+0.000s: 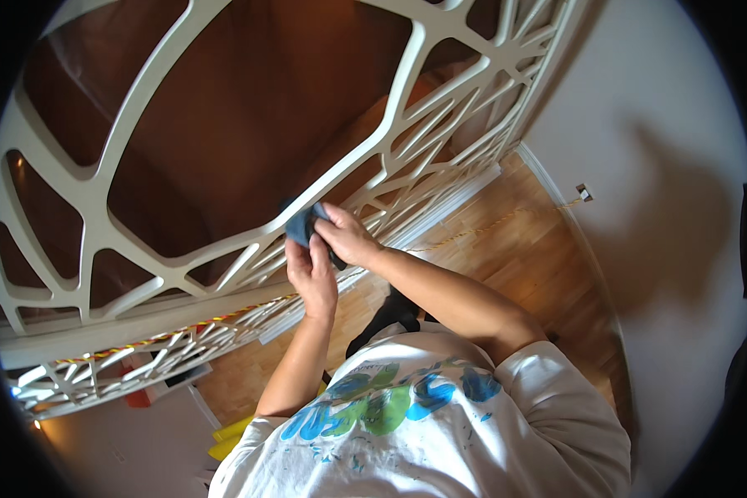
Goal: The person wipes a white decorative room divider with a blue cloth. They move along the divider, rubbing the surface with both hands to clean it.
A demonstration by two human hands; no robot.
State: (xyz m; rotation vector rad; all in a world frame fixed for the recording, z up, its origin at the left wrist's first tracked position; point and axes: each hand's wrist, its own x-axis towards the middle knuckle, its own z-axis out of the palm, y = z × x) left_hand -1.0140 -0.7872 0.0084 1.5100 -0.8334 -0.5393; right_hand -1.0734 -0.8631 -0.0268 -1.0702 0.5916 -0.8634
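Both my hands meet at a blue-grey cloth (299, 228), which lies against the lower bar of a white cut-out lattice panel (177, 274). My left hand (311, 277) grips the cloth from below with fingers pointing up. From the right, my right hand (347, 236) pinches its upper edge between thumb and fingers. Part of the cloth shows behind the bar, and a dark fold hangs below the right hand. Behind the lattice openings is a dark brown surface (243, 124).
A red-and-yellow twisted cord (224, 317) runs along the panel's lower edge; a similar cord (492, 223) crosses the wooden floor (510, 261) to a wall socket (584, 193). The white wall (660, 93) stands at right. A yellow object (230, 436) is at lower left.
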